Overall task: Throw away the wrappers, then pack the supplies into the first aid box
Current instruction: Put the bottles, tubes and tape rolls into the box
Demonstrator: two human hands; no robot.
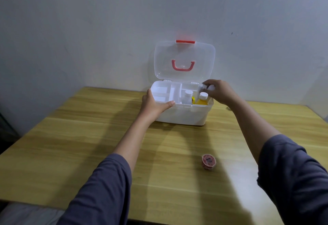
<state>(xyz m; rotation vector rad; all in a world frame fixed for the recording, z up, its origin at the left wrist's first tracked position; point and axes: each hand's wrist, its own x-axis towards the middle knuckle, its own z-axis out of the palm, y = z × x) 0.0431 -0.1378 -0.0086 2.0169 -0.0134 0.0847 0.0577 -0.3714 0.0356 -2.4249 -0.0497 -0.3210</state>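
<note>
A white first aid box [184, 115] stands open at the table's far side, its clear lid [184, 59] with red handle leaning against the wall. A white divided tray [166, 93] fills the box's left part. In the right part stand a white bottle [188, 96] and a yellow bottle with a white cap [202, 99]. My left hand [154, 104] grips the box's front left rim. My right hand [217, 90] holds a small white item [206, 88] over the box's right end. A small round red-topped roll [209, 161] lies on the near table.
The wooden table [88, 136] ends at a pale wall behind the box. The table's front edge is close to me; something pale grey shows below it at bottom left.
</note>
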